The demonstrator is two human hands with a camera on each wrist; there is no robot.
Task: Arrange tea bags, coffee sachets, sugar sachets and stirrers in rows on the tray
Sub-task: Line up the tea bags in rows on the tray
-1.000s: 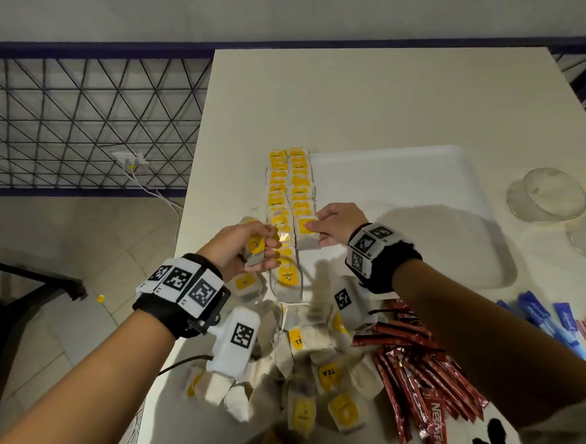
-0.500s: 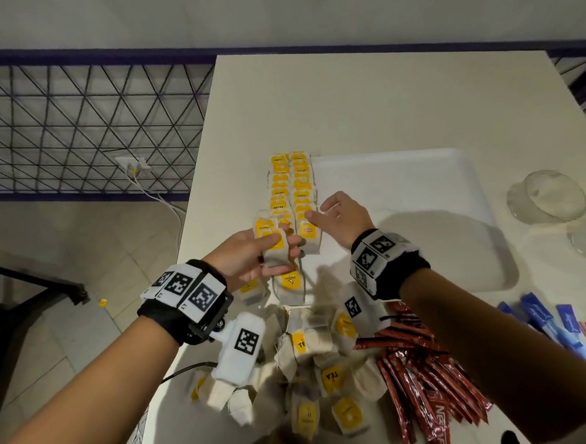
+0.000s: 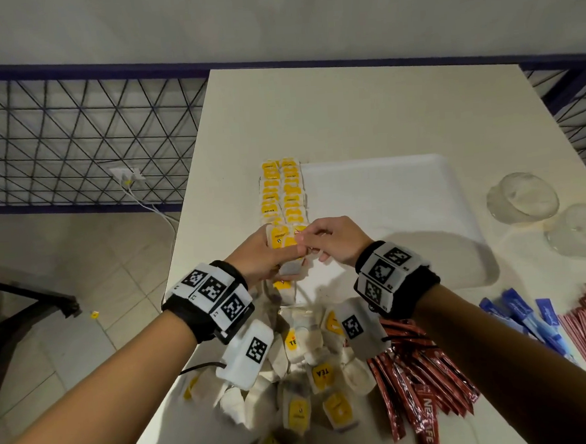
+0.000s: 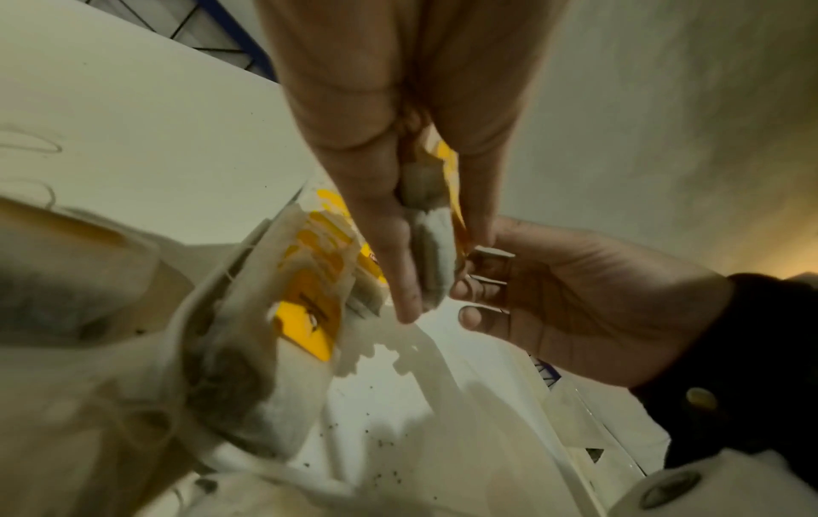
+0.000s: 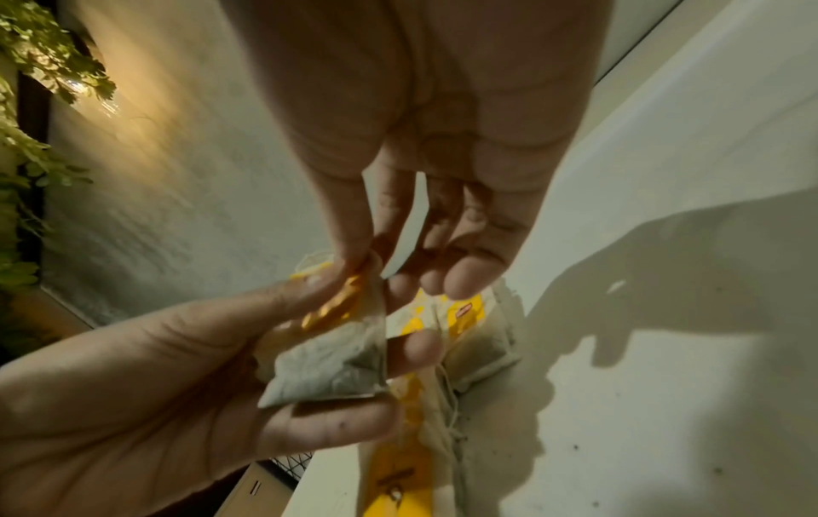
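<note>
tray (image 3: 404,215) right side free, tea bag rows (image 3: 283,191) crowd left

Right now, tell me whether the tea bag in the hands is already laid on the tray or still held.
Held. The left hand grips the tea bag above the rows, with the right hand pinching its top edge.
</note>
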